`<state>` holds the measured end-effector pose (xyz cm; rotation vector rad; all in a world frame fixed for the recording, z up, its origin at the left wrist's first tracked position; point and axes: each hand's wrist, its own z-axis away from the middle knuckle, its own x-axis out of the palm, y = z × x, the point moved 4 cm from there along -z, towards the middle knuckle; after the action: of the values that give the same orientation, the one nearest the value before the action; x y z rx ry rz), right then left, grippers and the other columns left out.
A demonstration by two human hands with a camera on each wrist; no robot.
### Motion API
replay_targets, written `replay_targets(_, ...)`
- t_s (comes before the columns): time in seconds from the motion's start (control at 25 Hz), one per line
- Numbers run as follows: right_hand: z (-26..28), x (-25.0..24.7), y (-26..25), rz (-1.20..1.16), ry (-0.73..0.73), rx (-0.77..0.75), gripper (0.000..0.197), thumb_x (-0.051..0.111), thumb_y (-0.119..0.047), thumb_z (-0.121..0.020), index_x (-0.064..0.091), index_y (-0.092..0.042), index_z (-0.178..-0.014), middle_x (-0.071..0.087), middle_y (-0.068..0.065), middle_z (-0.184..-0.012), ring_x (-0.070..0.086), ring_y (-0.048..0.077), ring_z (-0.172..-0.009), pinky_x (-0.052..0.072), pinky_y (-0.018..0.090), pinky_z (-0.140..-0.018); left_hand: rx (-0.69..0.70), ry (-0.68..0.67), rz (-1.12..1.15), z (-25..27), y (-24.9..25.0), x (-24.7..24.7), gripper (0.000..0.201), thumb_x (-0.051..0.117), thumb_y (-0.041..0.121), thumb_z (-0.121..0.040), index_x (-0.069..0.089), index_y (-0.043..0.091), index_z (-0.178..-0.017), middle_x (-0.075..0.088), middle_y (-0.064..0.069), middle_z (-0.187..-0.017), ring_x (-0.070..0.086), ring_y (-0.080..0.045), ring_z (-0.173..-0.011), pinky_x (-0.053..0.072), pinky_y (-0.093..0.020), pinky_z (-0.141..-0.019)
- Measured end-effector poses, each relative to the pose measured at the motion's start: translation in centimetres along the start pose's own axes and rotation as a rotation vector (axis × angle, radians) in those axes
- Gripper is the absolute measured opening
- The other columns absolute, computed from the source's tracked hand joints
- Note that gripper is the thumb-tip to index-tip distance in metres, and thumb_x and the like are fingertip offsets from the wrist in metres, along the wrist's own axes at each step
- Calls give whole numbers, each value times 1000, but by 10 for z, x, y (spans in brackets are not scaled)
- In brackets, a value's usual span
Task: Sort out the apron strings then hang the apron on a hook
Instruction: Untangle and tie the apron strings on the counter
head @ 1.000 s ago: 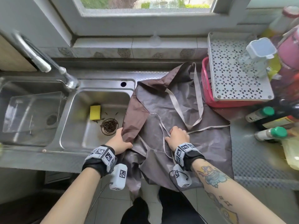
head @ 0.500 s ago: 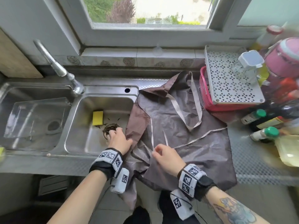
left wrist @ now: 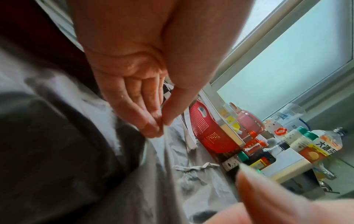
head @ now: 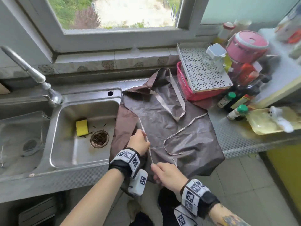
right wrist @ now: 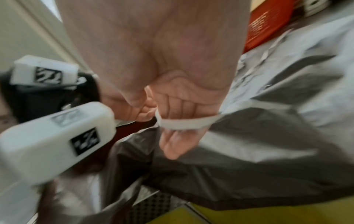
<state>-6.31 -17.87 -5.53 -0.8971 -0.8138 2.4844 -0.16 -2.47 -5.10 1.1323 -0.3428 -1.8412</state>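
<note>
A brown apron (head: pixel 192 132) lies spread on the steel counter right of the sink, its lower part hanging over the front edge. Its pale neck loop (head: pixel 177 103) lies on the bib near the back. My left hand (head: pixel 139 139) pinches one thin waist string (head: pixel 147 141) between thumb and fingertips (left wrist: pixel 162 125). That string runs taut to my right hand (head: pixel 164 173), where it wraps across the fingers (right wrist: pixel 184 122) and is held. The other waist string (head: pixel 184 129) curls loose over the apron's right half. No hook shows in any view.
A double steel sink (head: pixel 84 128) with a yellow sponge (head: pixel 82 127) sits at left, its tap (head: pixel 32 74) behind. A red basket (head: pixel 192 92) under a white perforated tray (head: pixel 203 70), bottles (head: pixel 236 111) and a pink pot (head: pixel 247 44) crowd the right. A window is behind.
My right hand pulled back toward the counter's front edge, drawing the string out taut. My left hand left the apron's left fold and now pinches the string. The head view tilted up.
</note>
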Motion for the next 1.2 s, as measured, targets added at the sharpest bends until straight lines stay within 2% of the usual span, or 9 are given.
replay_targets(0.08,-6,-20,20,-14,122,79,44,41,-44,-91,61,-8,-76,69,11,-82,62,28,-84,47,37,-81,54,-35,-12,-1,-3,4,31,53,18,-67,47,30,-95,69,-11,-89,67,-34,-82,58,-46,-75)
replay_targets(0.2,-27,-62,45,-31,303,203,24,51,-32,-88,63,-13,-97,70,10,-102,61,28,-102,42,31,-86,142,-46,-39,2,3,5,34,47,9,-73,61,29,-96,72,-6,-85,68,-28,-84,57,-40,-79)
replay_targets(0.32,-60,-98,59,23,374,263,40,55,-22,-81,52,-14,-119,64,14,-113,58,32,-107,43,34,-93,176,-19,-39,1,5,2,46,43,-8,-69,70,16,-98,73,-3,-86,68,-18,-88,53,-29,-87)
replay_targets(0.44,-95,-113,58,311,307,184,50,48,-9,-80,41,-20,-128,53,18,-120,54,37,-111,44,40,-96,188,22,-90,-3,6,-5,40,50,-8,-73,71,15,-98,68,1,-82,64,-15,-85,46,-18,-84)
replay_targets(0.68,-128,-110,49,523,142,98,21,55,-23,-86,52,-19,-106,57,13,-112,56,34,-109,44,41,-89,145,-9,-201,-24,5,-4,11,66,21,-79,74,20,-86,70,1,-88,63,-15,-96,46,-23,-84)
replay_targets(0.76,-130,-114,45,572,166,68,23,56,-35,-87,60,-17,-100,56,12,-111,54,32,-111,43,39,-92,192,7,-314,-33,11,2,14,68,31,-79,74,19,-83,58,1,-96,54,-17,-105,45,-31,-92)
replay_targets(0.88,-131,-120,31,553,220,-55,26,51,-39,-87,63,-16,-90,60,11,-106,51,31,-108,40,39,-94,348,-45,-393,-41,32,14,24,66,36,-79,74,14,-80,64,-4,-112,54,-21,-111,42,-34,-98)
replay_targets(1.0,-131,-126,17,283,190,-95,19,52,-39,-88,55,-22,-82,69,7,-94,59,30,-97,37,40,-93,341,-139,-327,-48,54,25,21,61,35,-83,68,16,-84,73,-5,-89,65,-22,-89,46,-30,-80)
replay_targets(1.2,-135,-122,11,-77,21,-147,13,57,-19,-82,69,-17,-88,74,5,-90,65,20,-88,49,35,-84,265,-96,-198,-57,68,29,21,63,30,-81,57,21,-99,70,-1,-73,64,-18,-72,44,-27,-67)
